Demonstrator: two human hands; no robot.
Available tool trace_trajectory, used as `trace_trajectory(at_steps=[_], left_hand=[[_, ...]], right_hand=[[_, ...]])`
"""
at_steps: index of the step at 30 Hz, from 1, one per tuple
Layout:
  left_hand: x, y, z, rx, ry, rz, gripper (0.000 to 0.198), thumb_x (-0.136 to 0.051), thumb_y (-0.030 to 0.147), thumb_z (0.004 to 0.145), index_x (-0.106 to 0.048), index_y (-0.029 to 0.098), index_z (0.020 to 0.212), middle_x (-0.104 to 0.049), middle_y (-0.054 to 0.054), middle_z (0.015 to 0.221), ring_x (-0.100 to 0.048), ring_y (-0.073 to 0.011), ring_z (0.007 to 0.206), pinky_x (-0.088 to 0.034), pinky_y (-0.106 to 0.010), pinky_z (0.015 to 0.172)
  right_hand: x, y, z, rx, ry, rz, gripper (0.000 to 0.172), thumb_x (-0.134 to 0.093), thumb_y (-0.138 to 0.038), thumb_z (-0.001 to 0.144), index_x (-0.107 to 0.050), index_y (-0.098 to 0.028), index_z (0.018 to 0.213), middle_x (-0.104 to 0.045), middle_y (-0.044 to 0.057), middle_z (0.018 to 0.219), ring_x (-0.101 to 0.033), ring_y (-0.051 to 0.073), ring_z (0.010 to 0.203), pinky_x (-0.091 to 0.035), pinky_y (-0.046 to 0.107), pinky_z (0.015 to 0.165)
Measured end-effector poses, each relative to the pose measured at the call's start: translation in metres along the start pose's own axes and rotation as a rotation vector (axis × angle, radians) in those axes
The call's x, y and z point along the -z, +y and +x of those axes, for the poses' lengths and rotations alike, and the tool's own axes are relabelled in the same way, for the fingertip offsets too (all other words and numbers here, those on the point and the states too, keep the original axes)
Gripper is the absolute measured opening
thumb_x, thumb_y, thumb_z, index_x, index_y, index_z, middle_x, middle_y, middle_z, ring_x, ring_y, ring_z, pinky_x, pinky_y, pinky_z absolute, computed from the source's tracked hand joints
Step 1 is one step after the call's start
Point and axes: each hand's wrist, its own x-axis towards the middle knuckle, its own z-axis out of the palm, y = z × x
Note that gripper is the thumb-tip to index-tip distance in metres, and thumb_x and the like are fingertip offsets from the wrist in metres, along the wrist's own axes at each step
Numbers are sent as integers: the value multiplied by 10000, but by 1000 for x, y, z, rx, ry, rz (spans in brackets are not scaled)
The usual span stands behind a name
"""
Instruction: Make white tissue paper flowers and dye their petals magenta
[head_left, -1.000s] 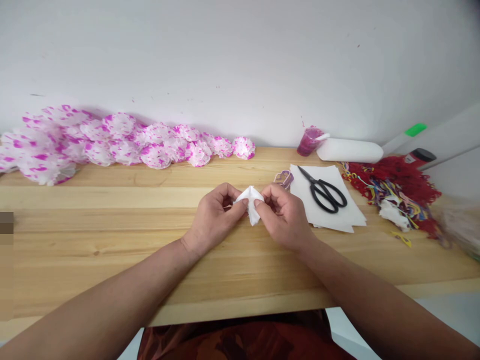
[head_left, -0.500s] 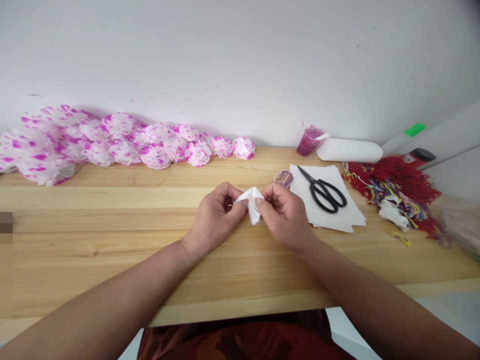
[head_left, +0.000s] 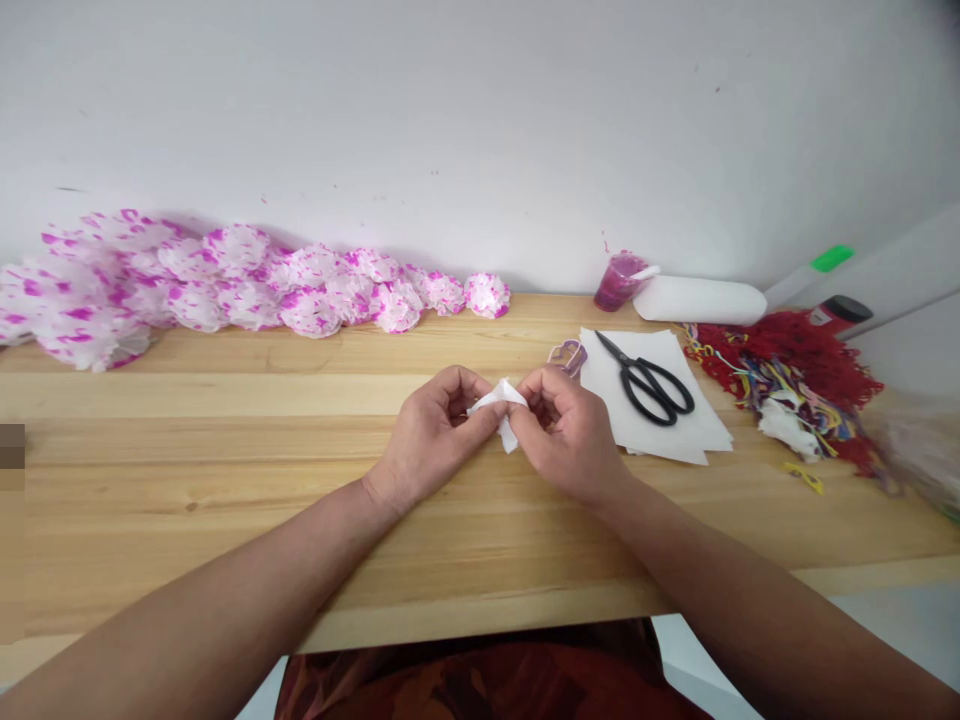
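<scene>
A small piece of white tissue paper [head_left: 504,392] is pinched between both hands above the middle of the wooden table [head_left: 300,440]. My left hand [head_left: 442,425] grips its left side with thumb and fingers. On the right side, my right hand [head_left: 566,430] is closed on the same paper, and the two thumbs nearly touch. One folded end hangs down between them. Right of my right hand lies a stack of white sheets [head_left: 652,440] with black-handled scissors [head_left: 649,385] on top.
Pink-spotted white paper flowers [head_left: 244,280] line the wall at left. At right are a cup of pink liquid [head_left: 619,280], a white bottle [head_left: 701,300], red strands [head_left: 802,350], a black-lidded jar [head_left: 840,315] and a purple-edged item [head_left: 568,357] near my right hand.
Both thumbs have come closer together over the paper. Its upper part is now spread wider and flatter, and the hanging end is more covered.
</scene>
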Motion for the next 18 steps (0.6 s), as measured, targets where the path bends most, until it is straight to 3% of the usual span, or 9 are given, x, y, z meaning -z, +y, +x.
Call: trace_trajectory(at_steps=[18], left_hand=[[1, -8, 1, -21, 37, 73, 180, -641, 360, 870, -552, 208, 834, -636, 9, 724, -577, -128, 635, -455, -241, 579]], right_hand=[[1, 2, 2, -79, -24, 80, 168, -568, -237, 880, -462, -219, 750, -483, -50, 632, -454, 105, 546, -362, 251, 503]])
